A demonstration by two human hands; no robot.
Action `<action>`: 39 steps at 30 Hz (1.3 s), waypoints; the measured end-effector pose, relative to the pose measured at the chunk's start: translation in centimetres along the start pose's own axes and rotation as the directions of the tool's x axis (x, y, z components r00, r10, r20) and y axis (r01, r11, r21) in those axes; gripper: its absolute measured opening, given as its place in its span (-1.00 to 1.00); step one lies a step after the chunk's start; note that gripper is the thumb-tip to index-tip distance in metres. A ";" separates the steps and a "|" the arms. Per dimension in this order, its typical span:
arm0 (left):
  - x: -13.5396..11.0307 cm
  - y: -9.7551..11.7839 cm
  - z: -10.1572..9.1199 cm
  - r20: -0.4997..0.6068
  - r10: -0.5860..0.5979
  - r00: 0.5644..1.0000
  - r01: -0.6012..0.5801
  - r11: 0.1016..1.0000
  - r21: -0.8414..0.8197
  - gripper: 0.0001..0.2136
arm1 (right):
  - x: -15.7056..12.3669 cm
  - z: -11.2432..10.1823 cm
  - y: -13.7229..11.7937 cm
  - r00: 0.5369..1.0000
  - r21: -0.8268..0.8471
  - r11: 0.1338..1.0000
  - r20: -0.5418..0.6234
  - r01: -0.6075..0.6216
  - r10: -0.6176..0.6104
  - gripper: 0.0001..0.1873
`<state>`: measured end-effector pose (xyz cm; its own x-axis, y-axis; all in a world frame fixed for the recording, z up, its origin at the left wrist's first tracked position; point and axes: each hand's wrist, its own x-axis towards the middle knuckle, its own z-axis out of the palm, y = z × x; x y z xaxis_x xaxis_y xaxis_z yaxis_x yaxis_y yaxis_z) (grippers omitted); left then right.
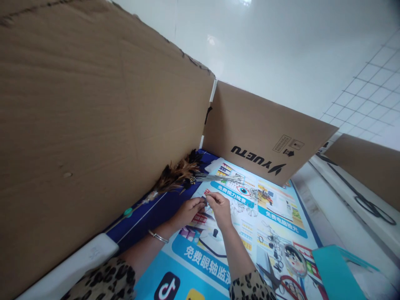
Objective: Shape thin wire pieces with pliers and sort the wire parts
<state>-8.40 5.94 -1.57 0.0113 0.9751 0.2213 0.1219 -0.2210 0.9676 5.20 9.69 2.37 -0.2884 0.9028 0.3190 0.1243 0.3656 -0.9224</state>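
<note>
My left hand [190, 210] and my right hand [220, 207] meet above the printed poster sheet [200, 260]. Both are closed, thumb and fingers pinched together at a tiny dark piece whose kind I cannot make out. A bundle of thin silvery wires [218, 178] lies just beyond the fingertips. To the left of it, brown and black feathers [175, 175] rest along the cardboard wall. Small loose wire pieces [246, 206] are scattered to the right of my right hand.
Tall cardboard panels [78, 104] stand at the left and the back [259, 129]. Scissors [271, 271] with red handles, a round clear dish [295, 259] and small dark metallic bits [275, 246] lie at the right, near a teal container [333, 266]. A black cable [371, 208] lies farther right.
</note>
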 end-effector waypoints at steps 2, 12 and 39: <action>0.0 -0.2 0.1 0.008 -0.022 1.000 0.022 0.999 -0.023 -0.75 | 0.1 -0.4 0.0 1.000 0.053 0.998 -0.002 -0.029 0.030 -0.75; 0.2 -0.1 0.2 0.063 -0.033 0.997 0.034 0.999 -0.012 -0.75 | 0.1 -0.8 -0.4 0.994 0.061 0.997 -0.109 0.036 -0.029 -0.79; -0.6 0.8 1.3 0.023 0.051 0.998 -0.055 0.973 0.224 -0.78 | -0.6 1.8 -3.2 0.978 0.425 0.900 -0.122 -0.100 0.167 -0.73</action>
<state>-7.01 5.17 -1.07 0.0407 0.9628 0.2673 0.3403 -0.2649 0.9022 3.22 7.56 4.71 -0.1453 0.9720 0.1849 -0.2626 0.1423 -0.9543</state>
